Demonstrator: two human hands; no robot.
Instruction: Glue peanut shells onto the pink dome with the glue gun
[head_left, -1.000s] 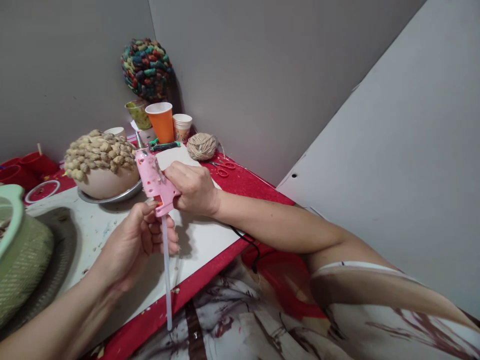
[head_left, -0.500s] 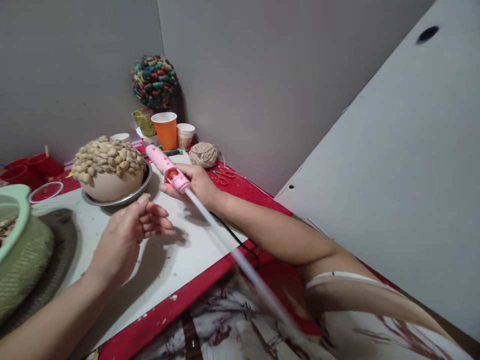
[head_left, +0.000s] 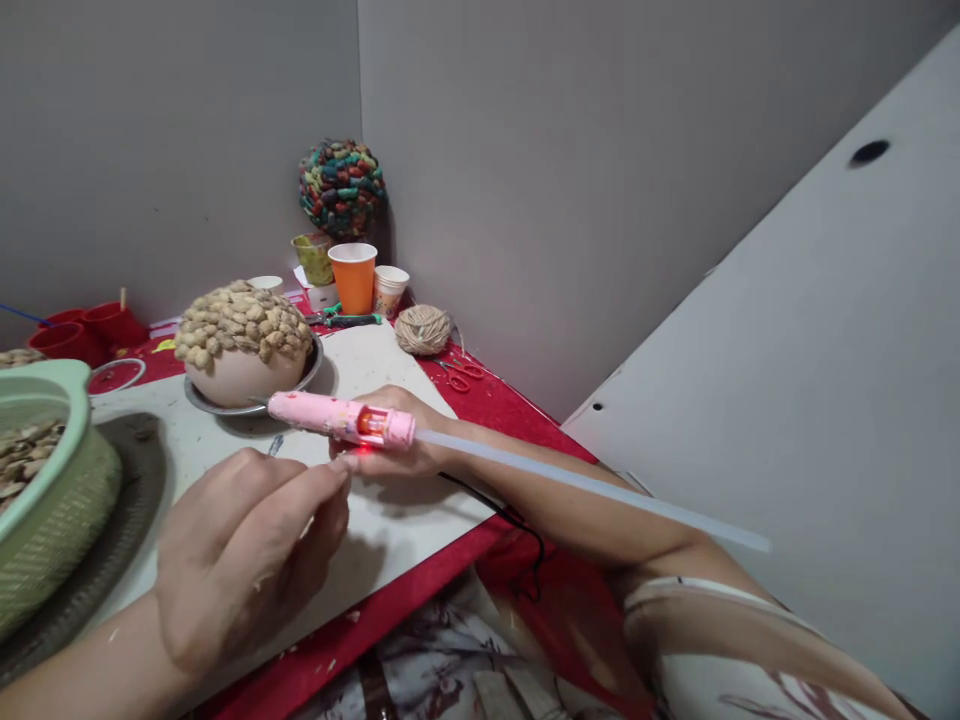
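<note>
My right hand (head_left: 405,425) is wrapped round a pink hot glue gun (head_left: 315,412), its nozzle pointing left. A long translucent glue stick (head_left: 600,480) juts out of the gun's back end, over my forearm. Just below the gun my left hand (head_left: 247,540) is closed, palm down, with its fingertips together near the gun's red light; anything between them cannot be made out. Beyond both hands a pale round form (head_left: 244,378) sits in a metal bowl (head_left: 319,365). Peanut shells (head_left: 240,318) cover its upper part.
A green basket (head_left: 79,420) holding shells (head_left: 26,460) stands at the left on a dark round tray (head_left: 142,500). Toward the back are red cups (head_left: 112,325), an orange cup (head_left: 352,280), twine (head_left: 422,330), red scissors (head_left: 461,375) and a multicoloured ball (head_left: 341,188). Walls close off the back and right.
The glue gun has turned from slanting up-left to nearly level, and its glue stick has swung up to the right. My left hand has turned palm down, closing its fingers beside the gun.
</note>
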